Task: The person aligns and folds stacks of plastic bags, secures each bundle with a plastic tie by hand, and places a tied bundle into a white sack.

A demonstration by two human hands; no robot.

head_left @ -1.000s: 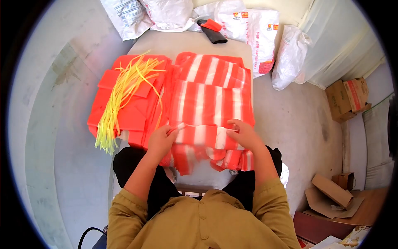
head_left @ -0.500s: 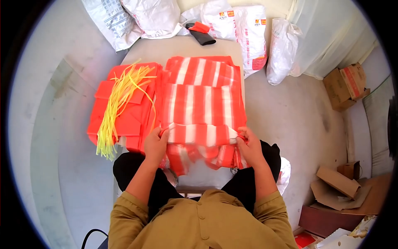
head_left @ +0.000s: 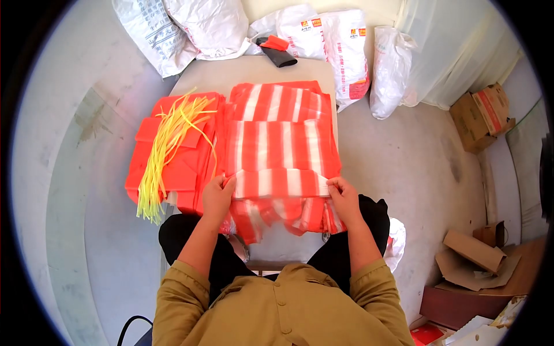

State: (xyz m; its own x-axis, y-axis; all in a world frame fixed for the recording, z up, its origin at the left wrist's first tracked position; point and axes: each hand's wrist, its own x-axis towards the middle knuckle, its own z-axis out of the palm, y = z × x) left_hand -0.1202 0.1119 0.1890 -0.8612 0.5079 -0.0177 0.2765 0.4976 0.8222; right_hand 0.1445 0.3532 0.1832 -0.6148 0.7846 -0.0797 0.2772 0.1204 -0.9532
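Red-and-white striped plastic bags (head_left: 276,144) lie in a layered pile on a pale table (head_left: 213,75), their near edges hanging down in loose folds. My left hand (head_left: 218,199) pinches the left end of a folded striped band at the pile's near side. The right end of that same band is pinched in my right hand (head_left: 343,198). Between both hands the band lies nearly flat and straight. Left of it sits a stack of plain red bags (head_left: 179,173), with a bundle of yellow strips (head_left: 167,147) across the top.
White sacks (head_left: 210,26) line the table's far edge, beside a black and red item (head_left: 278,53). Another white sack (head_left: 389,72) stands on the floor to the right. Cardboard boxes (head_left: 482,118) are at the far right, and flattened cardboard (head_left: 476,262) lies lower right.
My hands have moved outward to the ends of the striped band, which now looks straighter. My right hand, earlier with its fingers spread, has closed on it. The view has shifted slightly.
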